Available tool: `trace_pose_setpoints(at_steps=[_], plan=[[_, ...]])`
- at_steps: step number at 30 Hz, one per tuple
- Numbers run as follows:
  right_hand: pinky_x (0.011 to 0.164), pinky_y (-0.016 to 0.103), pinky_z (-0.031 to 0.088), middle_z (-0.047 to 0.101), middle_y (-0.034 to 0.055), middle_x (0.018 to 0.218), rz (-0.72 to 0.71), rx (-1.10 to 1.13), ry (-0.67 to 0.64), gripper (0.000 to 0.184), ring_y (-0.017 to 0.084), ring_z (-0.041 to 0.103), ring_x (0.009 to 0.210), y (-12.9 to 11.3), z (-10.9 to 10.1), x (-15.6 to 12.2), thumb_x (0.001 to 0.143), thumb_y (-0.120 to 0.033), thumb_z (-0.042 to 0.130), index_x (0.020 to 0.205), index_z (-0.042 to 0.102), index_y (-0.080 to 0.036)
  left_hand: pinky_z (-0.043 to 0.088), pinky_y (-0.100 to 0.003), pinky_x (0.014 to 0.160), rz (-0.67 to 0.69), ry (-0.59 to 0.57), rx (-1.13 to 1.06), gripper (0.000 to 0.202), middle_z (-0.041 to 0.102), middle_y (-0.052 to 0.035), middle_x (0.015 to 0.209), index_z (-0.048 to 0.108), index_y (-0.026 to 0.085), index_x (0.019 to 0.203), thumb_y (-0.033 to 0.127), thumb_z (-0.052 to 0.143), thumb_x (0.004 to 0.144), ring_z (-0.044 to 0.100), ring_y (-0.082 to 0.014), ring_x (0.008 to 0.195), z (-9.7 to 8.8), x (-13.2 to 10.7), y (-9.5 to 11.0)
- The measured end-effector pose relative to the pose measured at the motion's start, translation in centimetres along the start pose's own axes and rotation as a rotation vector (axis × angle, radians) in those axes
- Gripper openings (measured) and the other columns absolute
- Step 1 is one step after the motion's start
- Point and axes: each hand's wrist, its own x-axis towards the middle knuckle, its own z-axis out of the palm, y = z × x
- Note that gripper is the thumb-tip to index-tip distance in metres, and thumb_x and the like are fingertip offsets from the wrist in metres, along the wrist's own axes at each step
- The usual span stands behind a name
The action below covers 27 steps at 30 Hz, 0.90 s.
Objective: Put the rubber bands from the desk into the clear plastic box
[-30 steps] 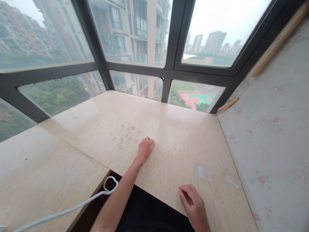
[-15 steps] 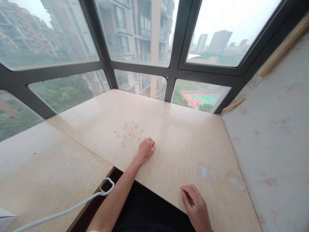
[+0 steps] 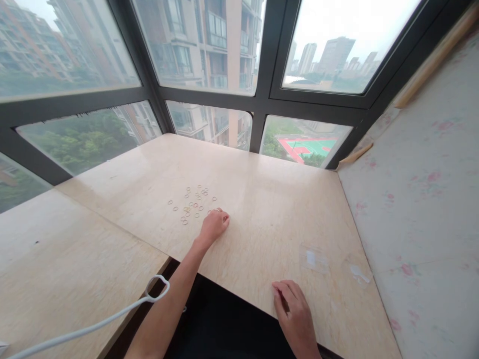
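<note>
Several small coloured rubber bands (image 3: 192, 202) lie scattered on the beige stone tabletop (image 3: 262, 214). My left hand (image 3: 214, 225) rests on the table just right of them, fingers curled in, with bands looped on some fingers. My right hand (image 3: 294, 311) lies at the near table edge with its fingers bent and close together; nothing shows in it. Two small clear plastic bags (image 3: 314, 258) lie flat on the table, just beyond the right hand.
A white cable (image 3: 112, 319) with a loop at its end crosses the lower left desk (image 3: 63, 269). Dark-framed windows (image 3: 262, 107) close off the far side. A floral papered wall (image 3: 430, 209) runs along the right.
My left hand stays curled beside the rubber bands. The right hand has kept its place at the table edge. The view has shifted slightly.
</note>
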Motion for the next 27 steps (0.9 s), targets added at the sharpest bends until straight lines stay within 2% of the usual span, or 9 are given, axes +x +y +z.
trace_pose_setpoints(at_steps=[6, 16, 21, 24, 27], plan=[[0.072, 0.035, 0.050, 0.060, 0.0077, 0.089, -0.001, -0.009, 0.032, 0.014, 0.021, 0.059, 0.083, -0.4, 0.1, -0.2, 0.093, -0.022, 0.047, 0.096, 0.060, -0.021, 0.044, -0.030, 0.072, -0.032, -0.039, 0.093, 0.021, 0.065, -0.0093, 0.096, 0.069, 0.018, 0.088, 0.022, 0.048, 0.089, 0.058, -0.0227, 0.093, -0.4, -0.2, 0.4], [0.072, 0.034, 0.050, 0.059, 0.0070, 0.089, 0.012, 0.008, 0.043, 0.013, 0.021, 0.058, 0.083, -0.2, 0.4, -0.3, 0.093, -0.019, 0.047, 0.096, 0.059, -0.021, 0.040, -0.029, 0.064, -0.050, -0.143, 0.132, 0.014, 0.066, -0.0073, 0.082, 0.061, 0.017, 0.074, 0.017, 0.050, 0.082, 0.059, -0.0207, 0.076, -1.4, 0.8, 0.3], [0.073, 0.033, 0.049, 0.059, 0.0063, 0.090, 0.024, 0.040, 0.029, 0.015, 0.020, 0.058, 0.084, -0.5, 0.1, -0.1, 0.092, -0.016, 0.046, 0.097, 0.059, -0.022, 0.036, -0.028, 0.060, -0.054, -0.174, 0.129, 0.012, 0.067, -0.0064, 0.079, 0.060, 0.018, 0.070, 0.018, 0.051, 0.078, 0.059, -0.0204, 0.074, -1.7, 1.3, 0.3], [0.073, 0.033, 0.049, 0.059, 0.0058, 0.090, 0.042, 0.056, 0.019, 0.017, 0.020, 0.058, 0.084, -0.7, -0.1, 0.0, 0.091, -0.014, 0.045, 0.096, 0.059, -0.022, 0.035, -0.028, 0.059, -0.063, -0.172, 0.119, 0.010, 0.067, -0.0064, 0.080, 0.059, 0.018, 0.070, 0.019, 0.051, 0.076, 0.059, -0.0205, 0.074, -1.6, 1.4, 0.8], [0.074, 0.033, 0.048, 0.059, 0.0057, 0.091, 0.067, 0.064, 0.000, 0.018, 0.019, 0.057, 0.085, -1.1, -0.3, 0.2, 0.090, -0.011, 0.044, 0.096, 0.059, -0.021, 0.035, -0.028, 0.058, -0.049, -0.148, 0.057, 0.009, 0.067, -0.0052, 0.077, 0.058, 0.018, 0.068, 0.019, 0.052, 0.074, 0.059, -0.0195, 0.072, -1.4, 1.6, 2.4]])
